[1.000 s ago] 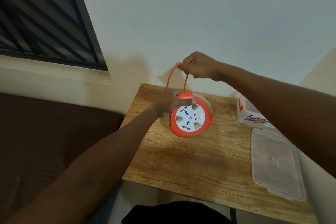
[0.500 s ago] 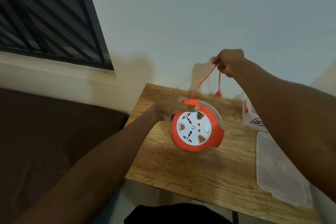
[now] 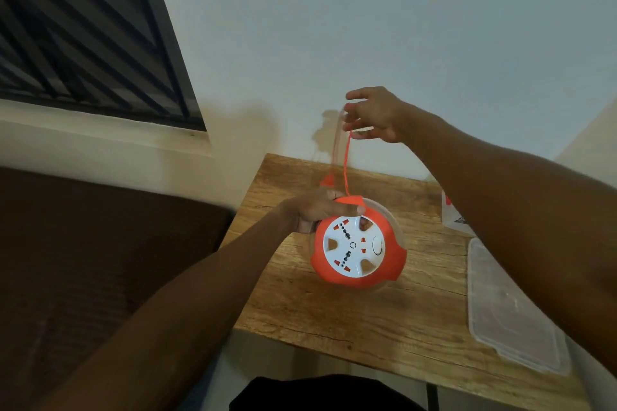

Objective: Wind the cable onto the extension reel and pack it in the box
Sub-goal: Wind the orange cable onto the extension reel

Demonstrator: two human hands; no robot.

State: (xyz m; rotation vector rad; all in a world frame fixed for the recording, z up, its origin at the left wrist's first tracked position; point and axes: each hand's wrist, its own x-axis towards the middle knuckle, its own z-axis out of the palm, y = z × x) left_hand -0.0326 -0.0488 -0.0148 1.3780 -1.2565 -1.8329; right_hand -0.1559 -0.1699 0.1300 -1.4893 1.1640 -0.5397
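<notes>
An orange extension reel [image 3: 359, 245] with a white socket face is held tilted above the wooden table [image 3: 384, 317]. My left hand [image 3: 317, 210] grips its upper left rim. A thin orange cable [image 3: 347, 165] runs straight up from the reel's top to my right hand [image 3: 374, 115], which pinches it high above the table's far edge. A blurred loose end with the orange plug [image 3: 326, 181] hangs beside the taut strand. The white product box [image 3: 452, 213] stands at the table's far right, mostly hidden behind my right forearm.
A clear plastic container lid [image 3: 507, 310] lies flat at the table's right edge. The wall stands directly behind the table. A dark brown bed or couch [image 3: 100, 260] fills the left side, below a window with a dark grille [image 3: 83, 27].
My right hand swung from right back toward the left above the reel, carrying the cable round. The loose end with the plug has swung to the left. My left hand keeps its hold on the reel.
</notes>
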